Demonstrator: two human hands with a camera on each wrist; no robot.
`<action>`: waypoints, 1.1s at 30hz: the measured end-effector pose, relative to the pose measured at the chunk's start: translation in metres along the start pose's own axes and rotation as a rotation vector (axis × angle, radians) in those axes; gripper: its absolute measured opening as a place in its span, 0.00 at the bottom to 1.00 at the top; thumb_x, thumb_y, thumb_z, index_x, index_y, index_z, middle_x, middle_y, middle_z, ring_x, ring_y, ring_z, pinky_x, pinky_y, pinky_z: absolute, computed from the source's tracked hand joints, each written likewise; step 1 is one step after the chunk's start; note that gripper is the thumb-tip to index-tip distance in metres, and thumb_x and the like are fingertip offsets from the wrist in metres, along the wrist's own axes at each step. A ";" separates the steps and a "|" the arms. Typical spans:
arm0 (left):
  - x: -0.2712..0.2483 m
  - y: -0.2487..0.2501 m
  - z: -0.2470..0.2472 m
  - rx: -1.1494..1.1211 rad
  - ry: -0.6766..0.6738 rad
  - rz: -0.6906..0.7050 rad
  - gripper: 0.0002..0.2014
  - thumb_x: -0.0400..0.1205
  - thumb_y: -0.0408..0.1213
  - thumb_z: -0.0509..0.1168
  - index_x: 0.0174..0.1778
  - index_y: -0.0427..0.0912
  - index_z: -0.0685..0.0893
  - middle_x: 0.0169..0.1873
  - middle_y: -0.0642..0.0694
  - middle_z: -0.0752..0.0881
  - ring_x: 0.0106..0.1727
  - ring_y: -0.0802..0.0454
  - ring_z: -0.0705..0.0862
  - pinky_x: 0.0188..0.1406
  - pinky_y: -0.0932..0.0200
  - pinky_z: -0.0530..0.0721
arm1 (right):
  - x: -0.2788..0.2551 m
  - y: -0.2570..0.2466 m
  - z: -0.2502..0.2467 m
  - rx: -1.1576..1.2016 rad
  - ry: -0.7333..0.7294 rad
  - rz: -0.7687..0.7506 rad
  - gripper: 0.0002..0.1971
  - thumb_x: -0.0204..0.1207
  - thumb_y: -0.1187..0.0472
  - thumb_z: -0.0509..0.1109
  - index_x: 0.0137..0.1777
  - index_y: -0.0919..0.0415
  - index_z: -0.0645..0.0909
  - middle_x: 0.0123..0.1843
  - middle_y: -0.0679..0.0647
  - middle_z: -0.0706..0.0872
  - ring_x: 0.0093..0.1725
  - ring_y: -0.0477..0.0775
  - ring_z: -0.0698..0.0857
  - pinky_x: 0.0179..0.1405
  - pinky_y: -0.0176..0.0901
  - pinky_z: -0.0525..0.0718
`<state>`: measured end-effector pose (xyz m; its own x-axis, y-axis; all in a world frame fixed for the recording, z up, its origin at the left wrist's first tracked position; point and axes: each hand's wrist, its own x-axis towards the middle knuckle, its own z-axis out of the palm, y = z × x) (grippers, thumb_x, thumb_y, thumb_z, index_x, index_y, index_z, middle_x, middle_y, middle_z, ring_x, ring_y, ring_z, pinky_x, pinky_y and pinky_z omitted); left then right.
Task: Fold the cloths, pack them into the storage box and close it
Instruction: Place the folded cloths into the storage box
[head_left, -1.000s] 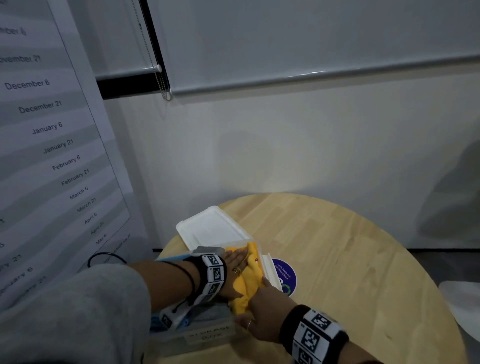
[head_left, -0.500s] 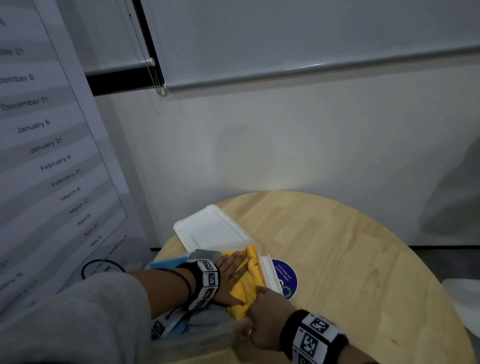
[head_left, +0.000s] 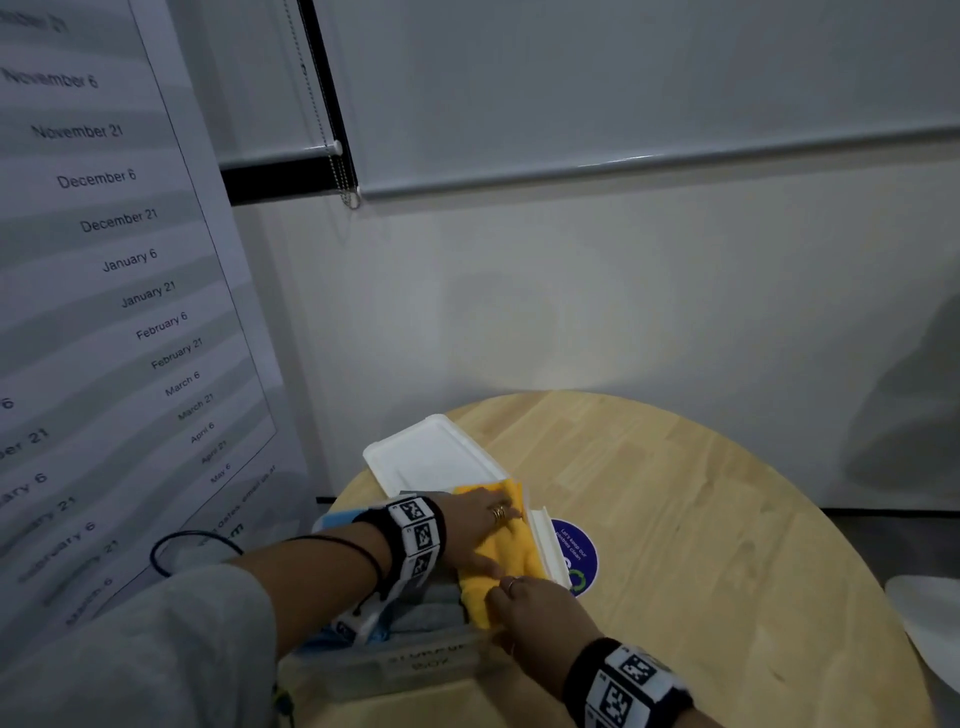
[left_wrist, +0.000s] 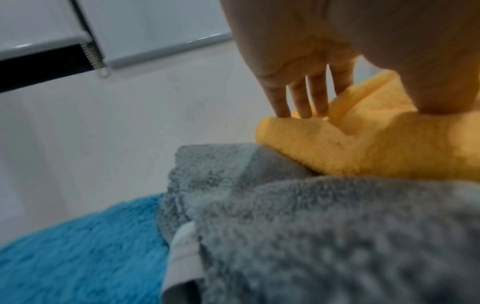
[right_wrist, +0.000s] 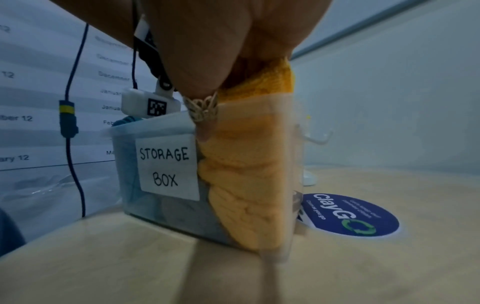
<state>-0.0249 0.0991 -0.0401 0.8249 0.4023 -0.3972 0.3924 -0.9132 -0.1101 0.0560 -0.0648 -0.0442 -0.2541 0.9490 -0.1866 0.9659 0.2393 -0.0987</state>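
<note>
A clear storage box (head_left: 431, 662) with a handwritten label (right_wrist: 166, 166) stands at the table's left edge. Blue cloth (left_wrist: 78, 246), grey cloth (left_wrist: 311, 226) and yellow cloth (head_left: 514, 551) sit side by side inside it. The yellow cloth (right_wrist: 246, 185) fills the right end against the wall. My left hand (head_left: 480, 525) lies flat on it, and its straight fingers (left_wrist: 298, 98) press it down. My right hand (head_left: 524, 597) curls over the cloth's near end at the front right corner, with one ringed digit (right_wrist: 202, 111) outside the front wall. The white lid (head_left: 431, 457) lies open behind the box.
The box sits on a round wooden table (head_left: 701, 545) with a blue round sticker (head_left: 579, 556) just right of it. A wall poster of dates (head_left: 104, 312) stands at the left, with a black cable (right_wrist: 70, 123) in front of it. A white object (head_left: 930, 623) shows at the right edge.
Both hands stay on the yellow cloth in the box. The left hand has slid a little further along it toward the far right. The head view has shifted slightly.
</note>
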 end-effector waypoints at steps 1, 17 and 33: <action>0.003 0.000 0.006 0.029 -0.041 0.000 0.46 0.77 0.62 0.64 0.83 0.45 0.48 0.83 0.41 0.51 0.82 0.41 0.54 0.81 0.43 0.56 | 0.003 0.003 0.000 -0.014 -0.014 0.009 0.16 0.82 0.61 0.60 0.67 0.68 0.72 0.63 0.67 0.80 0.61 0.67 0.80 0.61 0.57 0.77; 0.017 -0.009 0.051 0.004 -0.078 0.013 0.58 0.60 0.84 0.41 0.79 0.56 0.29 0.83 0.45 0.41 0.83 0.43 0.43 0.79 0.44 0.38 | 0.030 0.026 0.006 0.071 -0.152 -0.095 0.23 0.79 0.48 0.62 0.59 0.69 0.80 0.51 0.70 0.84 0.51 0.69 0.84 0.47 0.49 0.78; -0.073 -0.042 0.054 -0.228 -0.151 -0.261 0.74 0.37 0.90 0.42 0.72 0.52 0.18 0.76 0.41 0.20 0.77 0.41 0.22 0.77 0.41 0.29 | 0.045 0.094 -0.051 0.447 0.390 0.245 0.30 0.77 0.42 0.52 0.48 0.67 0.86 0.49 0.63 0.86 0.52 0.61 0.82 0.45 0.44 0.70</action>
<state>-0.1240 0.1042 -0.0560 0.6225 0.5900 -0.5142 0.6761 -0.7364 -0.0265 0.1379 0.0112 -0.0124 0.0896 0.9904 0.1056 0.8584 -0.0231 -0.5124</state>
